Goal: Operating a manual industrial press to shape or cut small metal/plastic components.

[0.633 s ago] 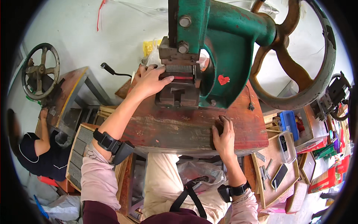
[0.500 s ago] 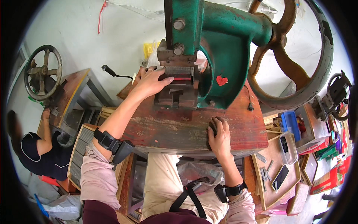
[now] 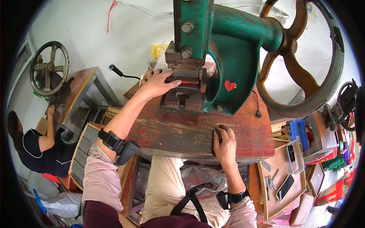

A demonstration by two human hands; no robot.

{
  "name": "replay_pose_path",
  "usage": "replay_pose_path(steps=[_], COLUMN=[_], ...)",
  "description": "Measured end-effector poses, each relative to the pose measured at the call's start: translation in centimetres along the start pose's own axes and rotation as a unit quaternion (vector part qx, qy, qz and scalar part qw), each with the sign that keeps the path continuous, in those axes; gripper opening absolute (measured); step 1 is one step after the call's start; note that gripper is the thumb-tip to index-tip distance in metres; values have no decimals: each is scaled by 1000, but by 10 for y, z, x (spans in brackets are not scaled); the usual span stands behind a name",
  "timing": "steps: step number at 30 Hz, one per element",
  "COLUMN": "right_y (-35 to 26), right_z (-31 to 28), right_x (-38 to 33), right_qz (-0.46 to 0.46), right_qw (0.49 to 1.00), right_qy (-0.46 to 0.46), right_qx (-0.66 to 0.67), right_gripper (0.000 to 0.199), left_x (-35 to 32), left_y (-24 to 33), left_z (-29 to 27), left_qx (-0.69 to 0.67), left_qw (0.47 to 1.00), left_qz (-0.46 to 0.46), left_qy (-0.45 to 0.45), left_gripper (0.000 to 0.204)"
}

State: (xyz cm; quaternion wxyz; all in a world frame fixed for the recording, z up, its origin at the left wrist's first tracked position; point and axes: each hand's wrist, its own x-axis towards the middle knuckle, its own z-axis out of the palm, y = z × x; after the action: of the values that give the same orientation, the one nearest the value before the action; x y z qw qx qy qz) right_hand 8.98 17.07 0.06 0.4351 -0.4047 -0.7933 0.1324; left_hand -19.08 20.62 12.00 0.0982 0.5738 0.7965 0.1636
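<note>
My left hand [image 3: 157, 84] reaches to the green hand press [image 3: 237, 68] and lies along the left side of its die block [image 3: 186, 80]. Its fingers are stretched out, with the thumb touching the block's front by a red strip. A ridged grey metal piece [image 3: 186, 72] sits on top of the block, beneath the upper tool [image 3: 185, 57]. On the wooden table [image 3: 171, 131], near the front edge, my right hand [image 3: 225, 146] has its fingers bent around a small dark object [image 3: 217, 137], mostly hidden beneath them.
The press's big handwheel [image 3: 294, 72] stands at the right. A wooden tray [image 3: 272, 205] with metal strips and a phone lies right of the table. At left, another tray [image 3: 81, 155] holds rows of grey strips; a person [image 3: 40, 152] works at another wheel press [image 3: 49, 68].
The whole view has shifted slightly. My left hand stays on the die block, and my right hand remains near the table's front edge.
</note>
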Motion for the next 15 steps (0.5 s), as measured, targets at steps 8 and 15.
replay_pose_path(steps=[8, 15], right_y=[-20, -98], right_z=[-107, -313], right_x=[62, 263], right_qz=[-302, 105], right_qw=[854, 941], right_qy=[321, 167], right_qx=[-277, -275], right_gripper=[26, 61], left_x=[-5, 4], left_y=[-6, 2], left_z=[8, 59], left_qx=[-21, -355], left_qw=[999, 882], left_qz=[4, -187], left_qy=[47, 246], left_gripper=[76, 98])
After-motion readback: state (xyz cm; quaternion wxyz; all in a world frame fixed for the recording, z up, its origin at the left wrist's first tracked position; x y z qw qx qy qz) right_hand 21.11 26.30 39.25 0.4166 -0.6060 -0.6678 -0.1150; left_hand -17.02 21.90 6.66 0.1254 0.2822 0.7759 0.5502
